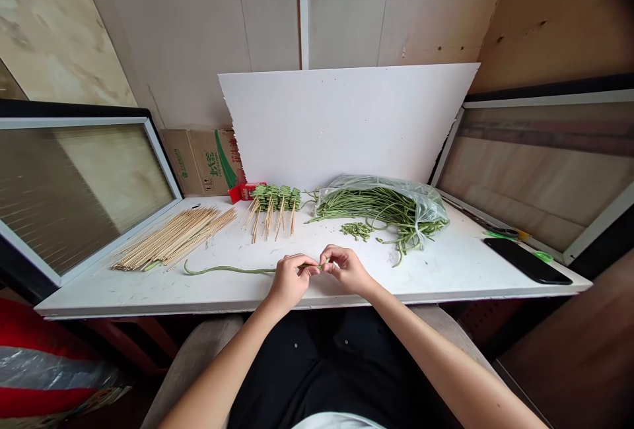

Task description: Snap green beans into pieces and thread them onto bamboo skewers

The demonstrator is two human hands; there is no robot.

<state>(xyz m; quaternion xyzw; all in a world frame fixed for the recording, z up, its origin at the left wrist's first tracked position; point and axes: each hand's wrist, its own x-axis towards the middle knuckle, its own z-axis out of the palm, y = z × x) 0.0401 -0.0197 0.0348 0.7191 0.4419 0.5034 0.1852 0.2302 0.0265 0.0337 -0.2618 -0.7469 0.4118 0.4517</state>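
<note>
I had the left hand [290, 280] and the right hand [349, 270] close together above the front part of the table [148, 289], their fingertips nearly meeting. Between them I held one long green bean [238, 270]. The left fingers were pinching it near one end, thumb against forefinger, and the rest of its length trailed out past that hand to the left, ending in a slight curl at the far tip. The right fingers were drawn together too, pinching the short bit of green at the near end; from my view I could not tell whether that bit was whole or already broken.

To the left I saw a loose heap of bamboo skewers [173, 237], mostly lying side by side, with a little green showing at its lower edge. Further back stood out a row of skewered bean bundles [277, 198], bare sticks pointing toward me, just beside a red packet [240, 192]. A cardboard box [198, 162] sat behind these, next to an upright white board [347, 125].

Beyond the right hand, a heap of long beans [366, 204] spilled from a clear plastic bag [430, 203], and a small pile of short bean pieces [356, 231] lay in front. Far right, I had a black phone [525, 261] near the table's edge.
</note>
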